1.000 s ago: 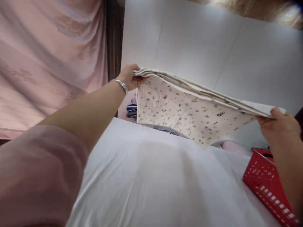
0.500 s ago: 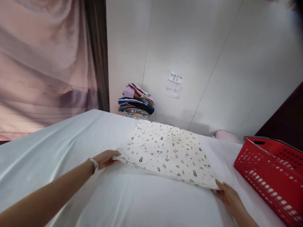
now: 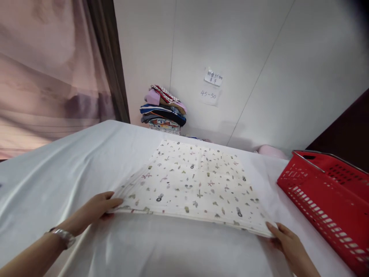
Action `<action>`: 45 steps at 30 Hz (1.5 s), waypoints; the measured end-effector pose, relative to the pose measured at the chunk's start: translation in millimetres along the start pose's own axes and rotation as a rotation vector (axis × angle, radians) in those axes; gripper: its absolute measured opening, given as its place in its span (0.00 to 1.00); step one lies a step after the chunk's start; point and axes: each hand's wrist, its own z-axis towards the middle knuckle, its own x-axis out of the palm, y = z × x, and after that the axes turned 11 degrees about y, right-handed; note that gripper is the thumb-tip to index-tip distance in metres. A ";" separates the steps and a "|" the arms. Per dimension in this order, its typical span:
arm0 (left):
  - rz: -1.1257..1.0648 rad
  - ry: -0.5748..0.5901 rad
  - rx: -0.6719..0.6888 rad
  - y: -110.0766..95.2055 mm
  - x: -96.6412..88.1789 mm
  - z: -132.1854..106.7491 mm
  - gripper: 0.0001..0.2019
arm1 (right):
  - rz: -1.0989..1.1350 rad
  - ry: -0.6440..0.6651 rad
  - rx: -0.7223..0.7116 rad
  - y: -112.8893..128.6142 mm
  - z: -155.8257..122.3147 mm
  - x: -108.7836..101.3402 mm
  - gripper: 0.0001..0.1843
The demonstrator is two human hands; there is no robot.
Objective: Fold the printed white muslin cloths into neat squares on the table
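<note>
A folded white cloth with a small print of leaves and starfish-like shapes lies on the white-covered table. My left hand pinches its near left corner between thumb and fingers, a bracelet on that wrist. At the near right corner, my right hand grips the cloth with the thumb on top. The near edge is stretched between both hands and raised slightly off the table, while the far part rests flat. Fingers under the cloth are hidden.
A red plastic basket with a metal handle stands at the right. Behind the table's far edge rises a stack of folded fabrics. Paper signs hang on the pale wall. A pink curtain covers the left side.
My left hand has moved left and slightly toward me, pulling the near left corner outward and stretching the near edge. My right hand keeps its corner. The view has tilted a little downward.
</note>
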 end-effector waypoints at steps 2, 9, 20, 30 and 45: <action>0.209 -0.018 0.010 4.6 3.6 -2.2 0.12 | -0.170 -0.005 -0.001 -4.9 -3.3 1.8 0.16; 0.855 -0.188 0.012 4.1 22.9 -10.8 0.15 | -0.806 -0.163 -0.114 -11.8 -6.9 10.8 0.26; 1.068 -0.198 0.951 11.9 90.2 -31.9 0.12 | -1.075 -0.221 -0.764 -6.3 -20.4 45.2 0.18; 1.082 0.135 1.179 -6.5 193.1 -6.0 0.08 | -1.027 0.308 -0.866 25.4 -30.2 114.3 0.10; 1.094 0.060 1.173 -5.3 202.5 -0.6 0.11 | -0.883 0.154 -1.011 1.3 -25.4 121.0 0.12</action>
